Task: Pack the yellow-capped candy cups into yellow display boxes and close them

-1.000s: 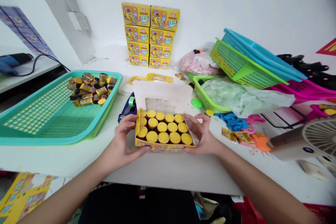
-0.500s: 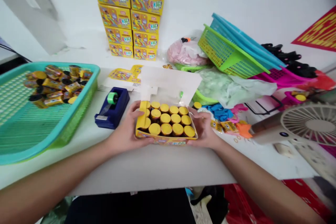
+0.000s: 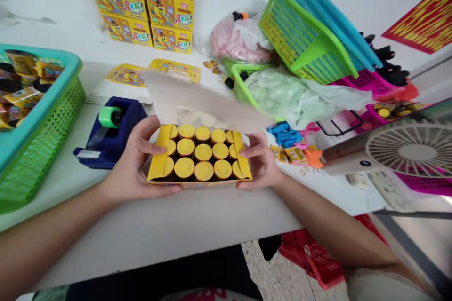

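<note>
An open yellow box [image 3: 200, 182] stands at the table's front edge, packed with rows of yellow-capped tubes [image 3: 203, 152]. Its white lid [image 3: 201, 101] is raised at the back and slightly blurred. My left hand [image 3: 136, 162] grips the box's left end, the thumb on the folded-in left side flap. On the right end my right hand [image 3: 259, 160] is closed round the box, its thumb on the right side flap, also folded in over the tubes.
A blue tape dispenser [image 3: 113, 131] and a teal basket [image 3: 72, 68] of wrapped tubes are on the left. Yellow boxes [image 3: 169, 9] are stacked behind. To the right are a green basket [image 3: 303, 33], bagged items, small packets [image 3: 294, 154] and a fan [image 3: 413, 150].
The right side flap is now folded in over the tubes, and the lid leans further forward. The camera view has shifted, bringing the table's things nearer.
</note>
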A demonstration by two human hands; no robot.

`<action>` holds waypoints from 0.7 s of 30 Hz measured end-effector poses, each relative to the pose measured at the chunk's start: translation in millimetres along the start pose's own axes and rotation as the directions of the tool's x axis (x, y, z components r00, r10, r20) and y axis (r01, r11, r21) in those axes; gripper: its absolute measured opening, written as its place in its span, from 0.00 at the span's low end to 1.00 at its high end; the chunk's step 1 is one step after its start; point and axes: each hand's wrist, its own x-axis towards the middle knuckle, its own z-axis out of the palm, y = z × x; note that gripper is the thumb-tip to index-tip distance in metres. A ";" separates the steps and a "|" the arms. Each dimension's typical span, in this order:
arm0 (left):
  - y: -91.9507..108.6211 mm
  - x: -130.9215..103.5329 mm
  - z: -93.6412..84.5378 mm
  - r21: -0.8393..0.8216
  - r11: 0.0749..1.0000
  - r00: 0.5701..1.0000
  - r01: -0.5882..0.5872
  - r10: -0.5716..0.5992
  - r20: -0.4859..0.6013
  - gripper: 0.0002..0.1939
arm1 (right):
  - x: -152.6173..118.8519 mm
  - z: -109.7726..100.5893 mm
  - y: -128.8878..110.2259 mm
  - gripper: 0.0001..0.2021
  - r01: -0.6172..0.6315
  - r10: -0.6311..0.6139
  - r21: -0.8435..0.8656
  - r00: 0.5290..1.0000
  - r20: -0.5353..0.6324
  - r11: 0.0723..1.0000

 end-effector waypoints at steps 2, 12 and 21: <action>0.6 -2.9 -2.0 0.088 0.995 0.999 0.037 -0.034 -0.034 0.34 | -0.1 3.7 4.8 0.41 0.015 -0.015 0.004 1.000 -0.015 1.000; -8.8 -1.0 -1.6 0.098 0.973 0.973 -0.208 0.216 -0.080 0.28 | 9.4 -7.5 -8.4 0.28 0.404 -0.405 0.085 0.914 0.002 0.911; 14.8 0.5 -9.3 0.225 0.956 0.972 -0.190 0.150 0.183 0.27 | 0.5 -4.1 -46.2 0.31 0.272 -0.272 -0.003 0.962 -0.034 0.962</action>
